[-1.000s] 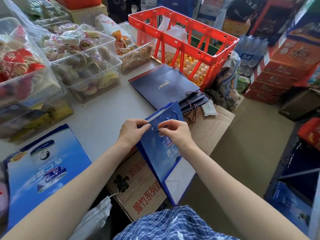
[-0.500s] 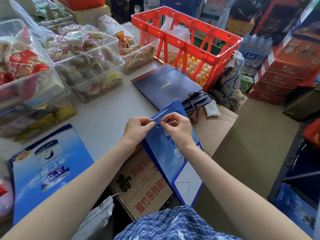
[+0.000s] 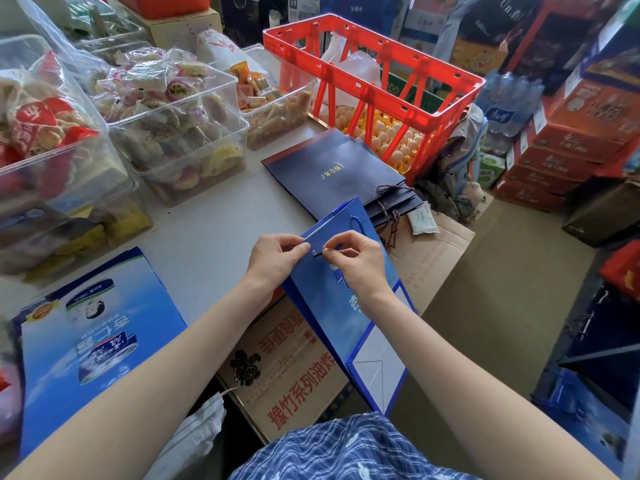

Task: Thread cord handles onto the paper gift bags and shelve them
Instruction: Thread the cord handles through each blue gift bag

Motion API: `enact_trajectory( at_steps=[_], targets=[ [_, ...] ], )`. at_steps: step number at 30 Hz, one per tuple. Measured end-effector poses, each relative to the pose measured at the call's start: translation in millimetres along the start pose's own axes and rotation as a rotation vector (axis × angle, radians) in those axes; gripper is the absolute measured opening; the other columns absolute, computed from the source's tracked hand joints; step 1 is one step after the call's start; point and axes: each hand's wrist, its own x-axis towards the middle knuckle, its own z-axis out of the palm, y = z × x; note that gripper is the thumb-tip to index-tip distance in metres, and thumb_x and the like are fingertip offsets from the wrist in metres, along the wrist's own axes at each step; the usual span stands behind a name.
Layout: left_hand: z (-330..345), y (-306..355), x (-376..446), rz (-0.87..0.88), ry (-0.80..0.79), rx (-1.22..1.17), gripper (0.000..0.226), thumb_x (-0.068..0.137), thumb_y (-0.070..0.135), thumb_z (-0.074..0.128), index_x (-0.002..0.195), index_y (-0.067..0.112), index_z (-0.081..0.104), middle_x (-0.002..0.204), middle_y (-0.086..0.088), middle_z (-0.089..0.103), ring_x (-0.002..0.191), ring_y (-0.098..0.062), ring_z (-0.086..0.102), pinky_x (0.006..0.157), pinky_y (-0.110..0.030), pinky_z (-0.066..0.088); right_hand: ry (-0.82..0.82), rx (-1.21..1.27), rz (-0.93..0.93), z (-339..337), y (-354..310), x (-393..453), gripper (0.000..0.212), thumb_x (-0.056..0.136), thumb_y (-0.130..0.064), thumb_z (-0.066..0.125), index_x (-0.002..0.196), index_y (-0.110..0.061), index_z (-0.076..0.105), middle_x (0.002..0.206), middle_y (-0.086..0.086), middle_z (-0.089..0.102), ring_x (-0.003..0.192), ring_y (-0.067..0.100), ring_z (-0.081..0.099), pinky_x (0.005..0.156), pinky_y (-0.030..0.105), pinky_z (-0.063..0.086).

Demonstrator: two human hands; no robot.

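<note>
Blue glossy paper, the gift bag (image 3: 332, 299) lies flat and tilted between my hands, its top edge over the grey surface (image 3: 194, 244) and its folded base toward my lap. My left hand (image 3: 277, 254) pinches the top rim beside the eyelet (image 3: 316, 252); my right hand (image 3: 360, 259) pinches the thin blue cord (image 3: 356, 223) with its tip at that hole. I judge the bag light and stiff, easy to crease, so I would hold the reinforced rim; the cord is limp, best gripped close to its end. Finished navy bags (image 3: 332, 174) lie stacked just beyond, near the red crate (image 3: 374, 67).
</note>
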Motion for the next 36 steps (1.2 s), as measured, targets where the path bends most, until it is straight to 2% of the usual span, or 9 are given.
enact_trajectory(
  at_steps=[4, 10, 15, 18, 22, 26, 29, 32, 36],
  targets=[
    [-1, -3, 0, -0.008, 0.006, 0.020, 0.012, 0.090, 0.023, 0.061, 0.094, 0.015, 0.069, 0.097, -0.001, 0.067, 0.091, -0.017, 0.060, 0.076, -0.029, 0.047, 0.000, -0.024, -0.020, 0, 0, 2, 0.019, 0.083, -0.004, 0.068, 0.074, -0.020, 0.064, 0.078, 0.000, 0.066, 0.081, 0.023, 0.067, 0.070, 0.030, 0.056],
    [4, -7, 1, -0.017, 0.001, 0.015, 0.017, 0.088, 0.019, 0.063, 0.099, 0.009, 0.071, 0.100, -0.004, 0.069, 0.097, -0.017, 0.062, 0.087, -0.030, 0.048, -0.027, -0.352, -0.340, 8, 2, -4, 0.005, 0.081, -0.004, 0.069, 0.081, -0.008, 0.066, 0.075, 0.000, 0.063, 0.067, 0.011, 0.058, 0.066, 0.015, 0.049],
    [4, -14, -2, -0.011, -0.006, 0.041, 0.016, 0.088, 0.019, 0.063, 0.098, 0.010, 0.071, 0.100, -0.005, 0.070, 0.093, -0.018, 0.062, 0.082, -0.028, 0.047, -0.152, -0.450, -0.251, 0, -1, 5, 0.027, 0.079, -0.007, 0.071, 0.105, -0.011, 0.063, 0.068, -0.007, 0.053, 0.064, 0.007, 0.052, 0.070, 0.020, 0.047],
    [0, -15, -3, 0.076, -0.050, 0.146, 0.015, 0.087, 0.020, 0.063, 0.097, 0.013, 0.072, 0.096, -0.004, 0.071, 0.088, -0.017, 0.063, 0.079, -0.030, 0.048, -0.234, -0.686, -0.294, -11, -7, 17, 0.041, 0.076, -0.023, 0.076, 0.114, -0.019, 0.063, 0.097, -0.001, 0.045, 0.092, 0.013, 0.040, 0.086, 0.025, 0.035],
    [-3, -11, -5, 0.267, -0.099, 0.331, 0.015, 0.086, 0.022, 0.064, 0.095, 0.015, 0.074, 0.091, 0.000, 0.072, 0.084, -0.017, 0.063, 0.084, -0.036, 0.048, -0.391, -1.006, -0.355, -25, -19, 27, 0.034, 0.073, -0.042, 0.075, 0.100, -0.022, 0.069, 0.129, -0.002, 0.040, 0.124, 0.020, 0.026, 0.100, 0.033, 0.019],
    [-10, -8, -4, 0.383, -0.283, 0.505, 0.028, 0.093, 0.033, 0.052, 0.085, 0.015, 0.072, 0.072, -0.003, 0.065, 0.067, -0.017, 0.051, 0.072, -0.032, 0.041, -0.561, -0.967, -0.271, -27, -18, 27, 0.030, 0.076, -0.034, 0.075, 0.087, -0.009, 0.065, 0.088, 0.003, 0.058, 0.088, 0.022, 0.053, 0.076, 0.031, 0.038],
    [-21, -1, 0, 0.293, -0.438, 0.586, 0.026, 0.098, 0.022, 0.046, 0.107, 0.017, 0.069, 0.075, 0.000, 0.060, 0.063, -0.004, 0.048, 0.060, -0.011, 0.033, -0.591, -0.949, -0.324, -24, -12, 19, 0.029, 0.079, -0.028, 0.074, 0.085, -0.004, 0.061, 0.083, 0.005, 0.054, 0.078, 0.020, 0.049, 0.064, 0.029, 0.032],
    [-28, 5, 4, 0.327, -0.641, 0.775, 0.029, 0.097, 0.016, 0.046, 0.120, 0.021, 0.064, 0.093, 0.000, 0.067, 0.089, -0.015, 0.058, 0.071, -0.015, 0.037, -0.634, -0.980, -0.412, -18, -14, 14, 0.026, 0.080, -0.024, 0.072, 0.084, -0.002, 0.060, 0.084, 0.002, 0.048, 0.080, 0.017, 0.043, 0.066, 0.023, 0.024],
    [-31, 9, 8, 0.463, -0.761, 1.024, 0.032, 0.094, 0.019, 0.049, 0.122, 0.030, 0.060, 0.095, 0.006, 0.056, 0.089, -0.015, 0.034, 0.079, -0.019, 0.032, -0.691, -1.022, -0.520, -19, -17, 12, 0.027, 0.081, -0.026, 0.071, 0.075, -0.014, 0.047, 0.084, -0.002, 0.045, 0.082, 0.014, 0.037, 0.084, 0.025, 0.029]
  ],
)
